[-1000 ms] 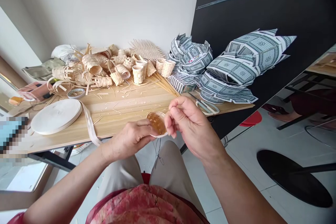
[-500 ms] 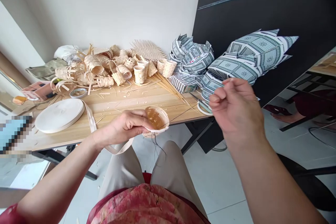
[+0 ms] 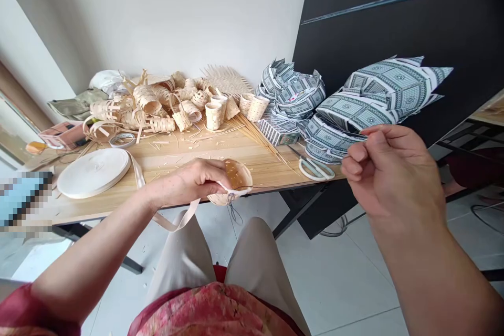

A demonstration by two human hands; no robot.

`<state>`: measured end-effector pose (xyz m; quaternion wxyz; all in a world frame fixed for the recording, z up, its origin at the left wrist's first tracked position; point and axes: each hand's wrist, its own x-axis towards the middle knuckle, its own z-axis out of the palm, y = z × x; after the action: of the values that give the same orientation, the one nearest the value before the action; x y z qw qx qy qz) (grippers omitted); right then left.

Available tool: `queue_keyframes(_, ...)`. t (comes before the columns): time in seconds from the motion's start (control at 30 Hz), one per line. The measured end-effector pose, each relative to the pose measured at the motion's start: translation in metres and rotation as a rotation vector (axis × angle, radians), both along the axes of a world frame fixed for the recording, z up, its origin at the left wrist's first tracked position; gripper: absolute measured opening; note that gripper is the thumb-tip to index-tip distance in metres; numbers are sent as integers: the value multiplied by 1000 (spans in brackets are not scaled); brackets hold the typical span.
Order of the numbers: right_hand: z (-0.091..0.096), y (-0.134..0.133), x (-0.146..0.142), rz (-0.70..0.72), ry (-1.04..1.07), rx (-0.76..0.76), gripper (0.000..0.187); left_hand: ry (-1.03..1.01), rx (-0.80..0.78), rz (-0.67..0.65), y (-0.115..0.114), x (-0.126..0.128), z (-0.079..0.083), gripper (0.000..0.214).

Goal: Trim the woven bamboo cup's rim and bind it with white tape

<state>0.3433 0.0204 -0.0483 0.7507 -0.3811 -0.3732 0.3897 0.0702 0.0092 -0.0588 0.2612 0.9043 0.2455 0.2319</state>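
Observation:
My left hand [image 3: 192, 181] is closed round a small woven basket [image 3: 236, 181] just in front of the table edge, pinching white tape against its rim. A dark thread [image 3: 291, 186] runs taut from the basket to my right hand [image 3: 389, 173], which is drawn away to the right with fingers pinched on the thread's end. Loose thread ends hang below the basket. The white tape trails from the basket back to a flat roll of tape [image 3: 93, 172] on the table's left.
The wooden table [image 3: 177, 160] carries a heap of woven baskets and strips [image 3: 157, 107], small woven cups [image 3: 214, 114], thin sticks [image 3: 260, 139], scissors [image 3: 313, 167] and stacked patterned paper pieces [image 3: 354, 107]. A black panel stands behind. White floor tiles lie below.
My right hand has pulled away from the basket to the right, drawing the thread out taut. My left hand has kept hold of the basket and lowered it slightly.

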Motion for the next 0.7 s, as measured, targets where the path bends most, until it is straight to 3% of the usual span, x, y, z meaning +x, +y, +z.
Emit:
queue_keyframes(0.07, -2, -4, 0, 17, -5, -15, 23, -14, -16, 29, 0, -6, 0, 23)
queue_keyframes(0.13, -12, 0, 3, 40, 84, -149, 20, -24, -63, 19, -1, -13, 0, 24)
queue_keyframes(0.23, -41, 15, 8, 116, 168, -328, 19, -54, -180, -6, -2, -19, -1, 28)
queue_keyframes(0.4, -94, 37, 9, 168, 161, -436, 17, -123, -330, 33, -2, -17, -7, 27)
queue_keyframes(0.53, -109, 31, 5, 81, 87, -385, 24, -154, -117, 130, 0, -10, -9, 21)
queue_keyframes(0.6, -103, 17, -5, 73, 34, -331, 22, -176, 26, 195, 1, -6, -10, 20)
queue_keyframes(0.7, -84, -11, -33, 240, -144, -255, 17, -177, 233, 286, 1, 2, -11, 19)
